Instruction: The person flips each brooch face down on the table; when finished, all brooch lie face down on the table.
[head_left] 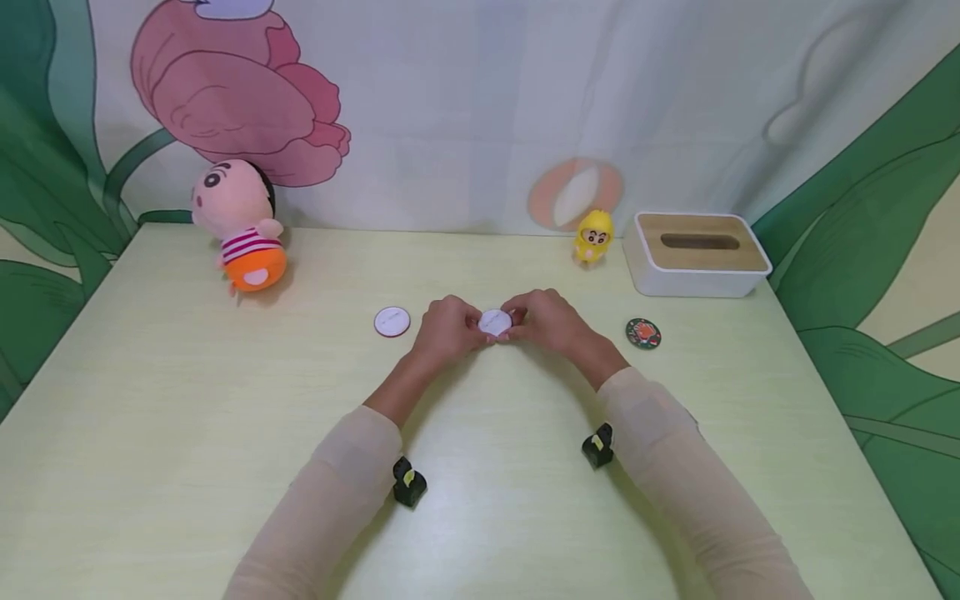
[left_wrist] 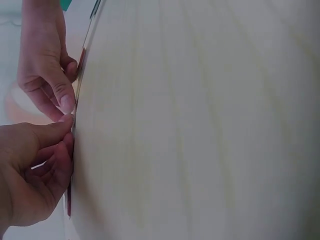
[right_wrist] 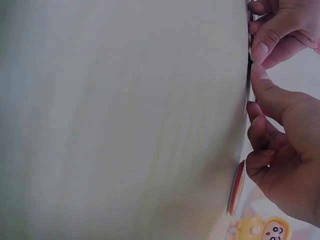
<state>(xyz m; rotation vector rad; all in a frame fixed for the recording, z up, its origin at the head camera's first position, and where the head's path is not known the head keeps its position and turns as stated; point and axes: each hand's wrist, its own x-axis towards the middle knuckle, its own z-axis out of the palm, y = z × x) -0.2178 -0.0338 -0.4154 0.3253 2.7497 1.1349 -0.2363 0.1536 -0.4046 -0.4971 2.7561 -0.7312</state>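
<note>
Your table [head_left: 187, 433] fills both wrist views edge-on, hiding most of its top. Tissue box [head_left: 693, 252] sits at 2 o'clock, doll [head_left: 240, 225] at 10, yellow figure [head_left: 593, 236] at 1. Your left hand [head_left: 447, 329] and right hand [head_left: 551, 321] meet at centre, both pinching the white disc [head_left: 495, 322]; fingertips cover its rim. Second disc [head_left: 392, 322] lies at 9 of it, dark disc [head_left: 643, 333] at 3.
</note>
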